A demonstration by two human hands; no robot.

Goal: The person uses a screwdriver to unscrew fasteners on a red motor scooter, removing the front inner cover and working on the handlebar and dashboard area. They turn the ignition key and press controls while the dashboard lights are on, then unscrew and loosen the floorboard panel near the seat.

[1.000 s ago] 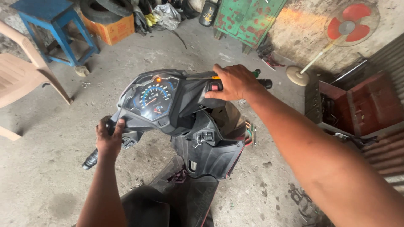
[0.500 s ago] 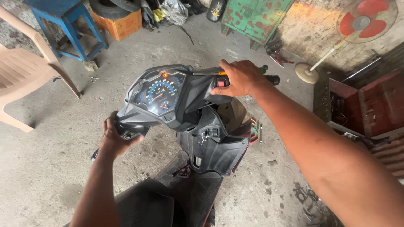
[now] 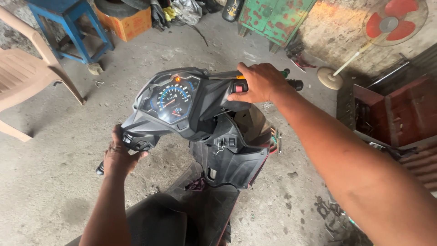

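Note:
A black scooter stands below me, its handlebar cover [image 3: 182,102] turned to the left. The instrument panel [image 3: 169,99] is lit, with an orange lamp glowing at its top. My left hand [image 3: 119,155] is wrapped around the left grip, low and near me. My right hand [image 3: 257,83] grips the right handlebar by the switch housing, thumb near a red button. The black grip end [image 3: 296,84] pokes out past my fingers. The front inner panel [image 3: 230,157] and dark seat sit beneath the bars.
A beige plastic chair [image 3: 25,75] and a blue stool [image 3: 75,25] stand at left. An orange box [image 3: 125,23], a green cabinet [image 3: 273,16], a red-bladed pedestal fan [image 3: 387,25] and a rusty red toolbox [image 3: 396,114] ring the concrete floor.
The handlebars have swung further left: my left hand came closer and lower, my right hand moved forward. The view shifted slightly.

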